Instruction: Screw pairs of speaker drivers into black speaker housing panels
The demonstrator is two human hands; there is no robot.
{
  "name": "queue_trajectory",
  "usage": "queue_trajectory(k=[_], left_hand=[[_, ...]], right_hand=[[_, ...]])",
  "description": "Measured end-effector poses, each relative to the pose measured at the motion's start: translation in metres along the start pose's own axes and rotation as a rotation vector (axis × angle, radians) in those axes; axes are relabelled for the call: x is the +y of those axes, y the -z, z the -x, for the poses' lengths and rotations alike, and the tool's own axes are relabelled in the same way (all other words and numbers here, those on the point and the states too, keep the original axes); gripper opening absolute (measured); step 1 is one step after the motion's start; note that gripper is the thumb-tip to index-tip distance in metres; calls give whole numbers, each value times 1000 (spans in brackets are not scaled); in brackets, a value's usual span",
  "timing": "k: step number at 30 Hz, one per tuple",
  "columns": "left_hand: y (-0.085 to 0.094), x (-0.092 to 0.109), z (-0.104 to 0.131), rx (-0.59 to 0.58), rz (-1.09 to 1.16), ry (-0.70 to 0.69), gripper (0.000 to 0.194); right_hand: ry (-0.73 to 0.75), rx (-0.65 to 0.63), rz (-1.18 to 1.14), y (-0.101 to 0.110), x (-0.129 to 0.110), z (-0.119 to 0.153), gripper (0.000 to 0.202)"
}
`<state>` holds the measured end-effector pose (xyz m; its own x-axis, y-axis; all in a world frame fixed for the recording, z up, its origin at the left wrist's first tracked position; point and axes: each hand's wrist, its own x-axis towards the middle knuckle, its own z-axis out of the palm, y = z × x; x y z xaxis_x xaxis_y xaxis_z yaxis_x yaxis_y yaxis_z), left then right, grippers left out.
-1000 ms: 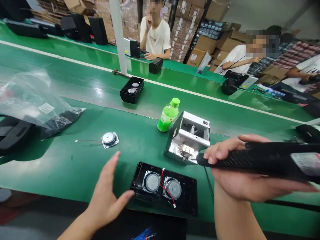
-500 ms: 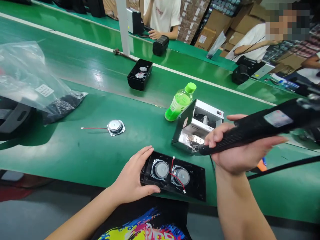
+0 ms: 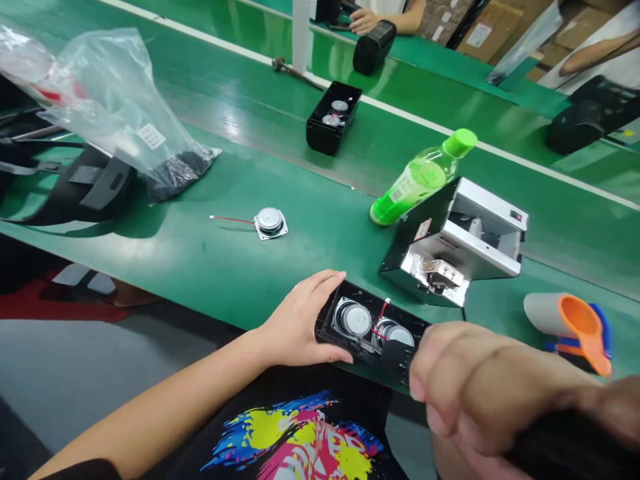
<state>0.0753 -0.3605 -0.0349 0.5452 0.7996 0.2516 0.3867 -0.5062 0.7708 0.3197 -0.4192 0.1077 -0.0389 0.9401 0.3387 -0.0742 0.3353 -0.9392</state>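
Observation:
Near the table's front edge lies a black speaker housing (image 3: pixel 364 293) with two round speaker drivers (image 3: pixel 357 321) set in it, red wires between them. My left hand (image 3: pixel 305 323) grips its left end, fingers over the far side and thumb on the near side. A black electric screwdriver (image 3: pixel 565 440) is in my closed right hand (image 3: pixel 480 380), its front end over the right driver; the bit and the housing's right end are hidden. A loose speaker driver (image 3: pixel 271 223) with a red wire lies beyond my left hand. Behind the housing stands a silver-and-black screw feeder (image 3: pixel 493 233).
A green-capped bottle (image 3: pixel 415 187) leans by the feeder. An orange-and-grey object (image 3: pixel 560 317) lies at right. On the left are a plastic bag (image 3: pixel 125 113) and a black strap-like item (image 3: pixel 95 187). Another housing (image 3: pixel 333 127) sits farther back; a co-worker's hand (image 3: pixel 364 21) is beyond.
My right hand has brought the screwdriver from beside the screw feeder down and nearer, over the housing's right driver. My left hand keeps its hold. The view has shifted, so things appear farther right.

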Motion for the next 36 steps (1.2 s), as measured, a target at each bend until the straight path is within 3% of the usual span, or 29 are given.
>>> queue_trajectory(k=[2,5,10,13,18,22,27,31,36], left_hand=[[0,0,-1,12,21,-4,137],[-1,0,-3,35,48,-12,133],[-4,-1,-5,63,73,-46,127],[-3,-1,-6,45,93,-15,130],[-2,0,-7,26,112,3,132],[-3,0,-7,55,113,-35,128],[-6,-3,-7,66,141,-45,129],[-7,-3,-7,74,162,-51,127],[-5,-2,-7,68,168,-47,127]], right_hand=[[79,-76,17,-12,10,-7,21],[41,-77,-40,-18,24,-9,26],[-52,-30,79,-19,30,-4,22],[-35,3,121,-24,28,-2,13],[-1,-22,123,-27,29,-3,45],[7,-24,82,-31,31,-9,36],[30,-48,18,-30,40,-8,39],[54,-59,56,-23,48,-1,25],[35,-57,127,-25,47,1,23]])
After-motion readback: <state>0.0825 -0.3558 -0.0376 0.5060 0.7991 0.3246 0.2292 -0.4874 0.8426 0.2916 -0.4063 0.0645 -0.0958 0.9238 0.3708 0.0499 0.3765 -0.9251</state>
